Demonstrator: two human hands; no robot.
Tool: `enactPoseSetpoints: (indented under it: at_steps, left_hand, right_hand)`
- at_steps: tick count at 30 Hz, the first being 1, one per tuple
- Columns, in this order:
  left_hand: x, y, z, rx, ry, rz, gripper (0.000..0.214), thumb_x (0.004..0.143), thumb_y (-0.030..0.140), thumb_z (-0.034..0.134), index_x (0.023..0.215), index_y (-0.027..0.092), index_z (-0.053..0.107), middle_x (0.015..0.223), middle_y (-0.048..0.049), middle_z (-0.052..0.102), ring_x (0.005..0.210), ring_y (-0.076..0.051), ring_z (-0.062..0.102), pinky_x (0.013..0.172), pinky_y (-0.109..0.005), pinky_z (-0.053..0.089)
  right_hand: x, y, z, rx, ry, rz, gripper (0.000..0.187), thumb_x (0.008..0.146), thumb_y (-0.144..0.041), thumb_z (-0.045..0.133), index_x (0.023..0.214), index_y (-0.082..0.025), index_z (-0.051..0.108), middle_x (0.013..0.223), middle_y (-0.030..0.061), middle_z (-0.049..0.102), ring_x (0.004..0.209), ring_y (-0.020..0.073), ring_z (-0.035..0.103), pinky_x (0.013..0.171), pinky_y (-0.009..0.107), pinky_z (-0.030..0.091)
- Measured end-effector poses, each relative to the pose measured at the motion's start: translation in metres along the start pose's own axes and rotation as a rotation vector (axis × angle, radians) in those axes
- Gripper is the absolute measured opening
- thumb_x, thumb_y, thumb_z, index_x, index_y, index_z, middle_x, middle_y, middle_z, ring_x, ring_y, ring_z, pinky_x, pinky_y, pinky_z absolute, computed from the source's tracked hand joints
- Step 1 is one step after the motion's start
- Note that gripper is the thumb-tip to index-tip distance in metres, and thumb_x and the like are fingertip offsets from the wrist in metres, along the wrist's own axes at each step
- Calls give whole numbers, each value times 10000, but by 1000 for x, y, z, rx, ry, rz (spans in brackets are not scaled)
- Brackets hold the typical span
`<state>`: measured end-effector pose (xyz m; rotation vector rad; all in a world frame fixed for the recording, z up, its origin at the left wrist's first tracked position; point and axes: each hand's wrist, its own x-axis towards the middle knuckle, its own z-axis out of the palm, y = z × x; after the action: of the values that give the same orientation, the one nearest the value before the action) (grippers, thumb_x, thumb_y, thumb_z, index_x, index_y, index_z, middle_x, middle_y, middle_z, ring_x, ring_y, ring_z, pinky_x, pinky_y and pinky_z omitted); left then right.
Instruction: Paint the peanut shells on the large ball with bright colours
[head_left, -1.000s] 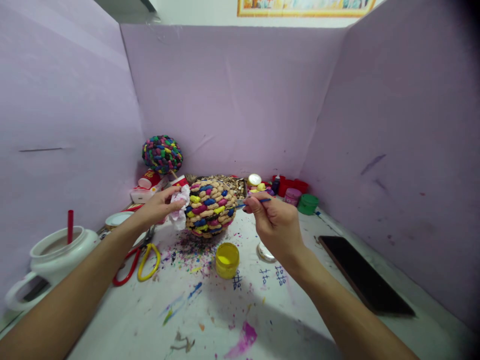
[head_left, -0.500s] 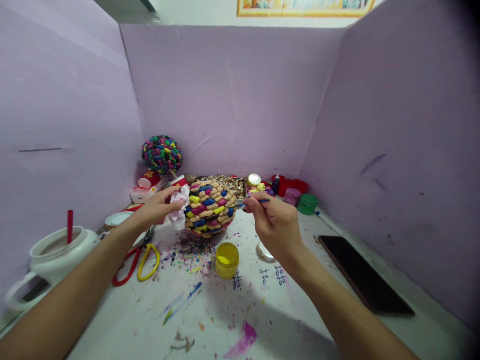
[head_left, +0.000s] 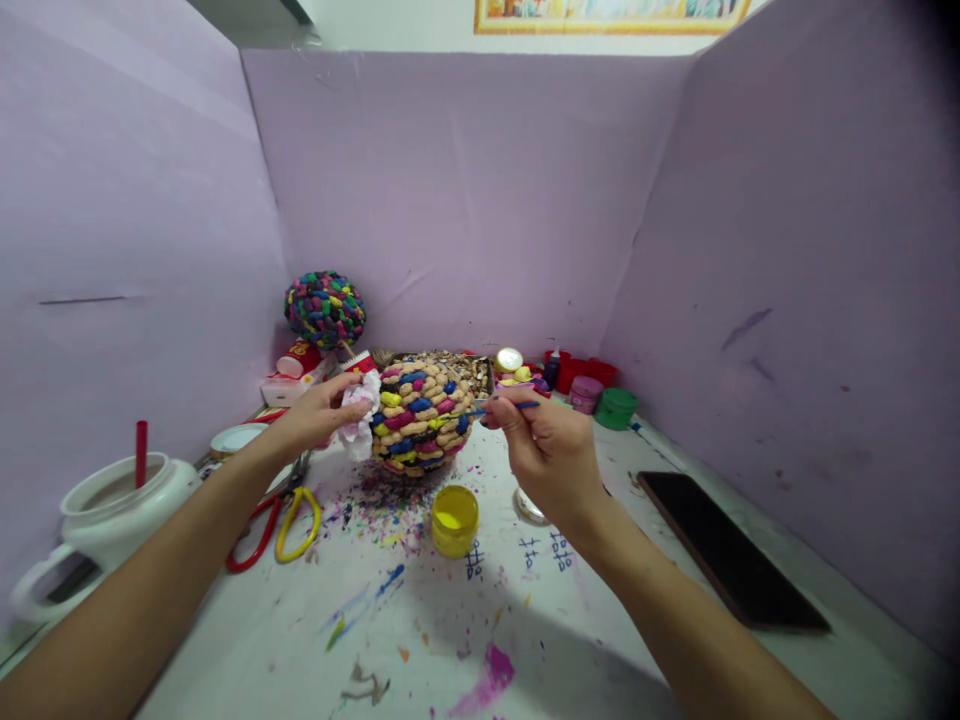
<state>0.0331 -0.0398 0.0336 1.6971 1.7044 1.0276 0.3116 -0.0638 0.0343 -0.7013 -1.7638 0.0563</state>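
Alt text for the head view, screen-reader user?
The right hand holds a blue paintbrush with its tip at a partly painted peanut-shell ball; the left hand holds a crumpled tissue against the ball's other side. An open yellow paint jar stands before it on the paint-spattered table, scissors to the left, a black phone to the right.

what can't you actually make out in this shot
Head view:
- Tip of the brush: too small to tell whether it touches the shell-covered ball.
- Part of the tissue: covered by the left hand.
- Half of the round lid: behind the right hand.
- Most of the framed picture: cut off by the top edge.
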Motion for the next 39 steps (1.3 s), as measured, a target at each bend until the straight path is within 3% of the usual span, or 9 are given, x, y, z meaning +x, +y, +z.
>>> enactPoseSetpoints:
  at_steps: [4,9,20,27,39]
  left_hand:
    - [0,-1,0,5,-6,4,710,647,520,633,1252,171,510,868,-55,642,617,-192,557,439,-233,341]
    - [3,-3,0,-21,25,82,684,623,514,649,1192,146,562,989,-80,658,796,-245,603,575,-270,437]
    - [-1,0,1,23,2,-7,748,637,539,637,1277,180,496,834,-44,605,591,-180,529,409,-228,327]
    - [-3,3,2,56,16,-6,726,642,536,635,1275,203,507,889,-51,602,580,-166,517,404,-222,333]
    - [3,-6,0,47,3,42,727,661,534,632,1282,181,495,873,-55,602,581,-170,526,416,-231,350]
  right_hand:
    - [0,3,0,-26,3,20,225,908,-247,482,775,-175,648,694,32,697,606,137,637,560,247,469]
    - [1,6,0,-35,26,29,200,903,-239,490,800,-175,649,672,25,689,600,138,638,568,248,470]
    - [3,4,-1,-8,76,86,228,899,-281,503,788,-172,670,658,28,705,578,139,643,529,242,466]
    - [2,5,1,71,114,175,231,880,-316,542,750,-170,666,645,21,705,561,130,646,518,235,480]
    - [3,1,-3,-40,125,124,228,884,-294,535,766,-163,679,590,11,678,496,112,582,475,226,412]
